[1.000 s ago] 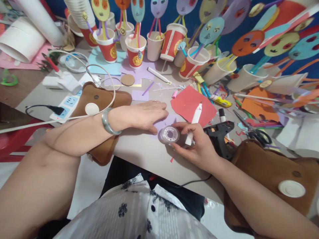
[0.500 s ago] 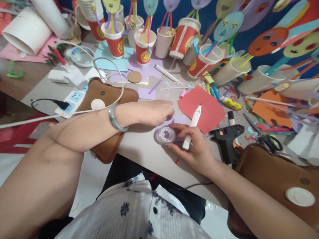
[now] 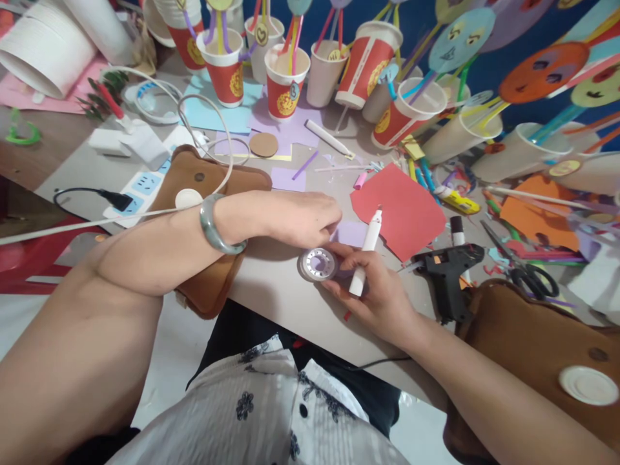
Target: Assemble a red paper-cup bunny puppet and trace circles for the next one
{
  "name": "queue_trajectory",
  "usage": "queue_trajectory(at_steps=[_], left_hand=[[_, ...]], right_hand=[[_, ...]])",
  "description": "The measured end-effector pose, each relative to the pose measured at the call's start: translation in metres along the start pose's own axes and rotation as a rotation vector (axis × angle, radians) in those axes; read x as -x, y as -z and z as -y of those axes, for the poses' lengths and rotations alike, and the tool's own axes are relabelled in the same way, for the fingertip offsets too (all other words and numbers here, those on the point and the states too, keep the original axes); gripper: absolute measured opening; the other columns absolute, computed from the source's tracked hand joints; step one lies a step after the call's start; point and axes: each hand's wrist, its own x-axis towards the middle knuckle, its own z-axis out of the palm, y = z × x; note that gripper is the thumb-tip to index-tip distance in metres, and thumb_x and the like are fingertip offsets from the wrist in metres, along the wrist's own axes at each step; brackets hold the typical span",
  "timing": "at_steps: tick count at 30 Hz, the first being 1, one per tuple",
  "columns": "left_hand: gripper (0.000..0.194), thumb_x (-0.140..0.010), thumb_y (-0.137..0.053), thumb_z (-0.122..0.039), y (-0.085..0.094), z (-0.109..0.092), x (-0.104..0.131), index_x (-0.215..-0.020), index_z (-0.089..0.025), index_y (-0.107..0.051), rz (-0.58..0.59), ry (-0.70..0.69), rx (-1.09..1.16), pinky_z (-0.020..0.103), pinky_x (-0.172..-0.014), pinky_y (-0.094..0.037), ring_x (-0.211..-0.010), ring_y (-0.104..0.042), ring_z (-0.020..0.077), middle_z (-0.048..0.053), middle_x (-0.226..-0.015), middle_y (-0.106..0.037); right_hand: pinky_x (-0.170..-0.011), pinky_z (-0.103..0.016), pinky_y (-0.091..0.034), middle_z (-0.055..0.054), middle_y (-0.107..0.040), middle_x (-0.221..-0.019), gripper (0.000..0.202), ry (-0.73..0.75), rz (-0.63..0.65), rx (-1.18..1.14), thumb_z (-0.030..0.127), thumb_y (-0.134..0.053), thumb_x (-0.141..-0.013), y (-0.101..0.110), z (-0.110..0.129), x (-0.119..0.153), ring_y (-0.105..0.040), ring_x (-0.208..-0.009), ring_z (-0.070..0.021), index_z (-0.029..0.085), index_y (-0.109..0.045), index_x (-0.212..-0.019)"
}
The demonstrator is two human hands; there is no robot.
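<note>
My right hand has its thumb and fingers around a small round clear roll, apparently tape, near the table's front edge. The same hand holds a white marker, its tip pointing away over a red paper sheet. Just left of and above the roll, my left hand is closed with its fingers curled under; whatever they pinch is hidden. A green bangle circles the left wrist. Between the hands and the red sheet lies a small purple paper.
Paper cups with straws and paper faces line the back. A black glue gun and scissors lie right. Brown pouches flank the work area, and a power strip with a white cable is at left.
The roll in my right hand has tilted a little and shifted slightly left, and the marker has moved left with it. The view has shifted slightly.
</note>
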Motion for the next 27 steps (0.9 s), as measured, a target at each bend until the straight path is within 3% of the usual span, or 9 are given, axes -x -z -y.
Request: queue_trajectory(at_steps=[7, 11, 16, 23, 27], left_hand=[[0.027, -0.087, -0.05, -0.022, 0.004, 0.0005, 0.0005, -0.099, -0.017, -0.074, 0.045, -0.02, 0.008, 0.03, -0.079, -0.045, -0.089, -0.065, 0.0197, 0.009, -0.105, -0.074], [0.031, -0.091, -0.046, -0.021, 0.0072, -0.0016, 0.0005, -0.103, -0.016, -0.075, 0.073, 0.03, 0.008, 0.03, -0.079, -0.044, -0.09, -0.064, 0.0197, 0.009, -0.105, -0.073], [0.03, -0.091, -0.049, -0.021, 0.0079, -0.0018, 0.0006, -0.103, -0.017, -0.076, 0.063, 0.047, 0.067, 0.031, -0.083, -0.044, -0.091, -0.064, 0.021, 0.009, -0.101, -0.073], [0.02, -0.085, -0.055, -0.021, 0.0022, 0.0044, -0.0013, -0.088, -0.019, -0.075, -0.004, -0.018, 0.111, 0.031, -0.077, -0.045, -0.084, -0.063, 0.0202, 0.006, -0.088, -0.072], [0.021, -0.084, -0.055, -0.025, 0.0012, 0.0058, 0.0005, -0.086, -0.021, -0.075, 0.017, -0.056, 0.085, 0.033, -0.075, -0.045, -0.082, -0.061, 0.0215, 0.006, -0.083, -0.071]], right_hand=[[-0.077, -0.037, -0.061, -0.014, -0.075, -0.133, 0.028, -0.03, -0.027, -0.017, 0.025, -0.073, -0.093, 0.0003, 0.0011, -0.0009, -0.078, -0.106, -0.0275, 0.028, -0.047, -0.105], [-0.085, -0.042, -0.061, -0.013, -0.076, -0.13, 0.031, -0.132, -0.038, -0.087, 0.031, -0.074, -0.093, 0.0045, 0.0003, -0.0022, -0.075, -0.111, -0.0282, 0.029, -0.045, -0.103], [-0.084, -0.045, -0.06, -0.014, -0.074, -0.13, 0.031, -0.243, -0.031, -0.156, 0.038, -0.073, -0.094, 0.0074, -0.0022, -0.0021, -0.075, -0.11, -0.0295, 0.03, -0.044, -0.103], [-0.078, -0.041, -0.061, -0.014, -0.077, -0.127, 0.033, -0.059, -0.038, -0.007, 0.032, -0.076, -0.091, 0.0016, 0.0005, -0.0013, -0.077, -0.107, -0.0293, 0.028, -0.045, -0.102], [-0.08, -0.042, -0.063, -0.017, -0.076, -0.129, 0.027, -0.016, -0.014, 0.007, 0.028, -0.071, -0.093, -0.0012, 0.0033, -0.0003, -0.077, -0.112, -0.0303, 0.028, -0.046, -0.103]])
